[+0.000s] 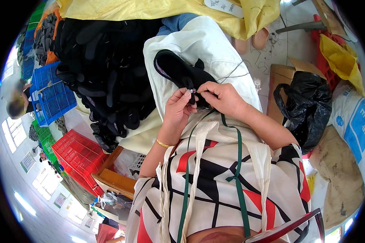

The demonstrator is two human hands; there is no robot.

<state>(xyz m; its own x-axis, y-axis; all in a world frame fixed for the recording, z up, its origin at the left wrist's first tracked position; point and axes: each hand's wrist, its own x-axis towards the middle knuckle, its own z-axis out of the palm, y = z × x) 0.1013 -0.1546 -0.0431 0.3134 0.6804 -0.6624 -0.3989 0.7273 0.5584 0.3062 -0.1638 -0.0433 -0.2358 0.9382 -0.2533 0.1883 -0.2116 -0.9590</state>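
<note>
A black shoe (172,67) lies on the white cloth (207,36) over my lap, its opening to the upper left. My left hand (178,106) pinches a black strap (192,99) of the shoe between thumb and fingers. A small shiny piece (191,90) sits on the strap at the fingertips. Close beside it, my right hand (223,99) is closed in a pinch, its fingertips almost meeting the left ones. What the right fingers hold is too small to make out. Thin dark thread (231,76) runs over the cloth just above the right hand.
A large heap of black shoes (109,73) is at my left. Beyond it are a blue crate (54,95) and a red crate (79,156). A yellow sack (121,9) spans the far side. A black plastic bag (306,107) and a cardboard box (280,87) stand right.
</note>
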